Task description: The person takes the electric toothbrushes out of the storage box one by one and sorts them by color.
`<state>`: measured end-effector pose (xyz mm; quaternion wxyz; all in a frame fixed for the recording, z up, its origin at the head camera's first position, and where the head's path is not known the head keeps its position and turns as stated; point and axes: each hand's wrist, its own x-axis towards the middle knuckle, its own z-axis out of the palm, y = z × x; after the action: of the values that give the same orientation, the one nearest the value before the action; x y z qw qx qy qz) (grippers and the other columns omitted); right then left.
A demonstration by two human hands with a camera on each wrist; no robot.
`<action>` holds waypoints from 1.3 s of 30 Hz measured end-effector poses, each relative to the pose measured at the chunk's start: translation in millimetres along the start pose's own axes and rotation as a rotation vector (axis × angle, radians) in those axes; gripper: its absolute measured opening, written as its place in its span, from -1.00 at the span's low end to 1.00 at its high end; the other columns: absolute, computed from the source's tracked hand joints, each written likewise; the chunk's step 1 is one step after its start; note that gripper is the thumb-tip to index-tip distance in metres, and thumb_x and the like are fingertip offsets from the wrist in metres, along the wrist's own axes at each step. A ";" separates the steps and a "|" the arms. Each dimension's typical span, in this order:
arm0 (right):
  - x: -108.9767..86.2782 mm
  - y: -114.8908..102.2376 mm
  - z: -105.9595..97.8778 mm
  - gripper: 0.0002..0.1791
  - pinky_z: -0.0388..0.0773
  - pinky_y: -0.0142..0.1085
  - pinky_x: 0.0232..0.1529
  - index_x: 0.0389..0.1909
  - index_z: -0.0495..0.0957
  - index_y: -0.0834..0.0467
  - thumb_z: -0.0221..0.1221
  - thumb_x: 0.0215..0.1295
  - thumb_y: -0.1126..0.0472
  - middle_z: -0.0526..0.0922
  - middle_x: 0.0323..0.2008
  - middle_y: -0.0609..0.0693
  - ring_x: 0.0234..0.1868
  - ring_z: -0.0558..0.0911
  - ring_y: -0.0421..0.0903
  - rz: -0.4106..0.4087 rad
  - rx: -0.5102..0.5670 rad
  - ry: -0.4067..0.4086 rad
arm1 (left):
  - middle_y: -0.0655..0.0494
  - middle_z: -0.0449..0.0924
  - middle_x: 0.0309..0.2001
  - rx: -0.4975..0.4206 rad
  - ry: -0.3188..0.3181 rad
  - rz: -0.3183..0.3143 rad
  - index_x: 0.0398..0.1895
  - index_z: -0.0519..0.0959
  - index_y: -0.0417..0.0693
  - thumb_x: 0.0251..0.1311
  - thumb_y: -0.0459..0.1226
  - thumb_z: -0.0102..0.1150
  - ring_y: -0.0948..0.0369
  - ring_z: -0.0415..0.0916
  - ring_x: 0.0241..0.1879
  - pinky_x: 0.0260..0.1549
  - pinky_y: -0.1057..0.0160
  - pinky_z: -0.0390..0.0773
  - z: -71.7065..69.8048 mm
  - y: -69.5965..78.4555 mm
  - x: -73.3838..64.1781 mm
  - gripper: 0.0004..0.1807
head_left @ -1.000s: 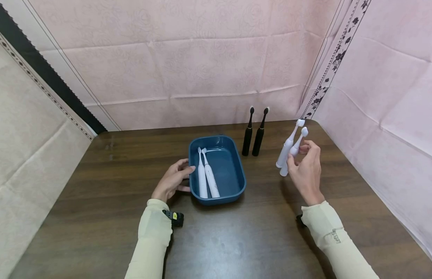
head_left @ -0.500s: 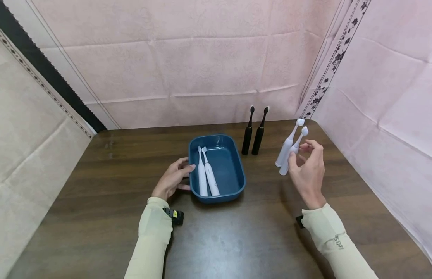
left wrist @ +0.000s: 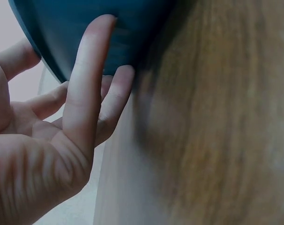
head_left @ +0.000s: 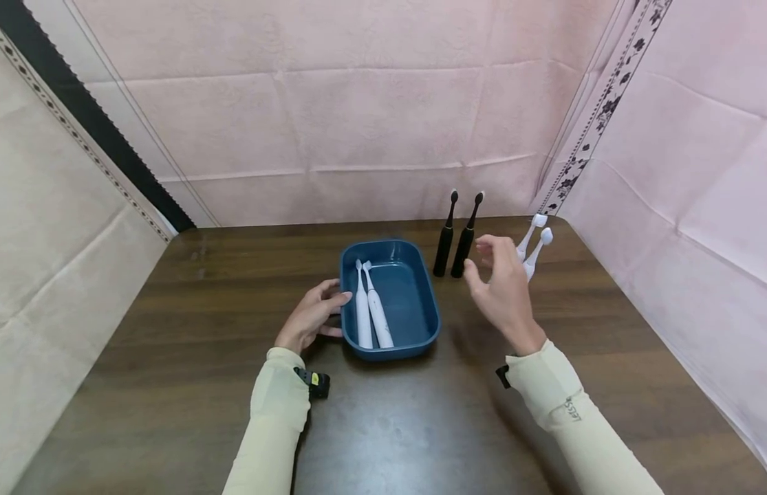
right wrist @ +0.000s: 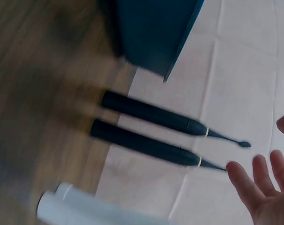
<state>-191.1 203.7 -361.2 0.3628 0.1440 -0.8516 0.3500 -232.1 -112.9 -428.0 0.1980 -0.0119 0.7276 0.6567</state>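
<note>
My left hand (head_left: 311, 313) holds the left side of a deep blue plastic bin (head_left: 411, 347), thumb at the rim and fingers against the outer wall (left wrist: 109, 42). Two white electric toothbrushes (head_left: 362, 316) lie side by side inside it. My right hand (head_left: 505, 292) holds nothing, its fingers and thumb spread apart just right of two black electric toothbrushes (head_left: 444, 249) standing upright. In the right wrist view, the fingers (right wrist: 245, 185) are near the heads of the black brushes (right wrist: 151, 112). Behind the hand, two pale toothbrushes (head_left: 540, 251) stand upright, their handles mostly hidden.
The brown wooden table (head_left: 173, 357) runs back to a pale pink cloth wall (head_left: 371, 130). More cloth (head_left: 699, 240) bounds the right side, and cream cloth (head_left: 61, 227) the left. The black brushes stand just right of the bin.
My right hand has moved left, away from the pale toothbrushes toward the black ones. My left hand stays at the bin. The view has shifted slightly.
</note>
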 end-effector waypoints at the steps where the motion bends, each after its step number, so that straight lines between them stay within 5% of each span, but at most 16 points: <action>1: 1.8 -2.1 3.8 -0.63 0.64 -0.09 -0.13 0.01 0.39 0.27 0.18 0.18 0.29 0.48 -0.10 0.16 -0.10 0.54 0.03 -0.006 -0.007 -0.028 | 0.03 0.32 0.21 -0.001 0.000 -0.002 0.38 0.15 0.14 0.18 0.03 0.16 -0.04 0.41 0.15 -0.28 0.00 0.67 0.2 -0.2 0.0 -0.28; 13: 4.5 -33.9 39.6 -0.62 0.61 -0.20 -0.15 0.05 0.40 0.18 0.17 0.24 0.18 0.48 -0.03 0.09 -0.09 0.52 -0.06 -0.009 -0.067 -0.266 | 0.06 0.34 0.20 -0.009 -0.006 0.009 0.36 0.18 0.13 0.18 0.01 0.17 -0.03 0.42 0.13 -0.30 -0.01 0.67 2.0 4.3 0.9 -0.30; 21: 7.0 -57.0 53.0 -0.61 0.62 -0.18 -0.10 0.08 0.41 0.10 0.15 0.26 0.11 0.47 0.01 0.01 -0.02 0.51 -0.07 0.026 -0.039 -0.495 | 0.04 0.33 0.21 -0.011 -0.005 0.018 0.37 0.17 0.11 0.25 -0.06 0.10 -0.03 0.42 0.14 -0.30 -0.01 0.67 0.7 8.7 -0.4 -0.36; 29: 24.3 -59.9 67.1 -0.65 0.62 -0.12 -0.09 0.04 0.42 0.08 0.14 0.27 0.07 0.51 -0.01 0.06 -0.01 0.56 -0.01 0.103 -0.027 -0.736 | 0.03 0.31 0.23 -0.020 -0.014 0.004 0.38 0.14 0.10 0.23 -0.03 0.13 -0.05 0.40 0.16 -0.29 -0.02 0.67 -1.5 9.9 -2.6 -0.31; 39: 53.5 -56.3 80.8 -0.63 0.57 -0.05 -0.01 0.06 0.40 0.11 0.13 0.29 0.06 0.50 0.07 0.15 0.00 0.52 0.04 0.199 -0.033 -0.881 | 0.01 0.32 0.21 -0.010 -0.012 -0.008 0.37 0.16 0.11 0.18 0.01 0.16 -0.03 0.40 0.14 -0.28 0.01 0.67 -1.7 3.8 -0.5 -0.29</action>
<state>-241.9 107.4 -334.9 -0.0674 0.1907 -0.9399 0.2750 -233.1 -114.1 -424.1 0.2050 -0.0117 0.7229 0.6598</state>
